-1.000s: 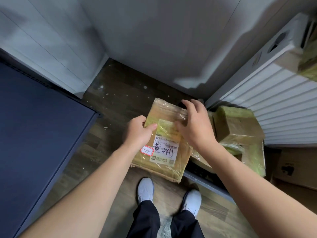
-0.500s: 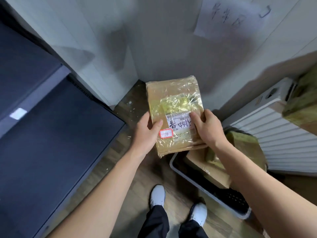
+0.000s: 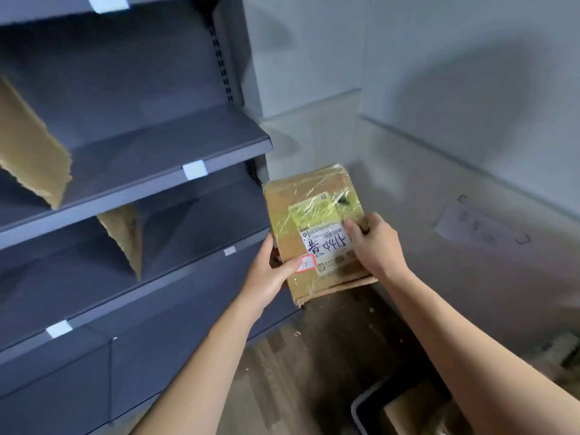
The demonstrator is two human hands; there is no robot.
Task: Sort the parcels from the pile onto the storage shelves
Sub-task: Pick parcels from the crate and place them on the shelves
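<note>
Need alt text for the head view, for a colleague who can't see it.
The left hand and right hand hold a taped cardboard parcel with a shipping label beside grey shelves. Cardboard dividers stand on two shelves.

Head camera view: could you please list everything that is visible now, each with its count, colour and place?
parcel: 1, brown cardboard under clear yellowish wrap, white label, held up right of the shelves
storage shelves: 1 unit, dark blue-grey, left side
cardboard dividers: 2, brown, one standing on the upper shelf, one on the shelf below
shelf tags: 4, white, on the shelves' front edges
paper sheet: 1, pale, on the wall at right
bin: 1, dark with grey rim, bottom right, brown cardboard inside
floor: 1, brown wood, below
left grip: 1, bare hand, holds the parcel's left edge, thumb on a red-edged sticker
right grip: 1, bare hand, holds the parcel's right edge
</note>
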